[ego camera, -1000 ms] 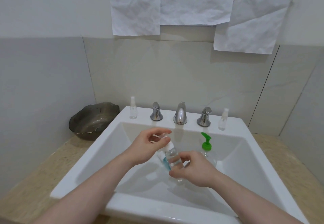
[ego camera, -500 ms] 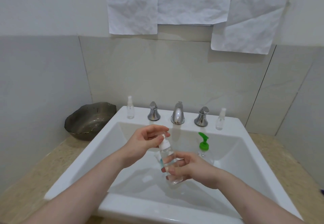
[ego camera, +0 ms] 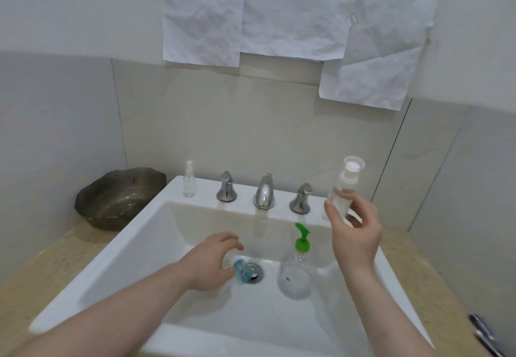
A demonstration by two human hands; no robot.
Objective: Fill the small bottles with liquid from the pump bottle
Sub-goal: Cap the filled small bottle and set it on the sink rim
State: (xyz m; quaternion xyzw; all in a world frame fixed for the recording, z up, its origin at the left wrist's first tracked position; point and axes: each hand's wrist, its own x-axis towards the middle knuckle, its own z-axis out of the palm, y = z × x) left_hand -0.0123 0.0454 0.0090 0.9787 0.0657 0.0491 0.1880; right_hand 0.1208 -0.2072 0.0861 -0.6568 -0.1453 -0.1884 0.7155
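Note:
My right hand grips a small clear bottle with a white pump top and clear cap, raised above the sink's back right corner. My left hand hovers low in the basin with loosely curled fingers. It is beside a small blue-tinted clear object lying by the drain; contact is unclear. The pump bottle, clear with a green pump head, stands in the basin between my hands. Another small clear bottle stands on the back left ledge.
The white sink is set in a beige counter. A chrome faucet and two handles line the back ledge. A dark bowl sits at the left. Pens lie at the lower right. Crumpled paper sheets hang on the wall.
My right hand has carried the small bottle up and to the right, away from the basin's middle. My left hand has let go of its top and dropped toward the drain.

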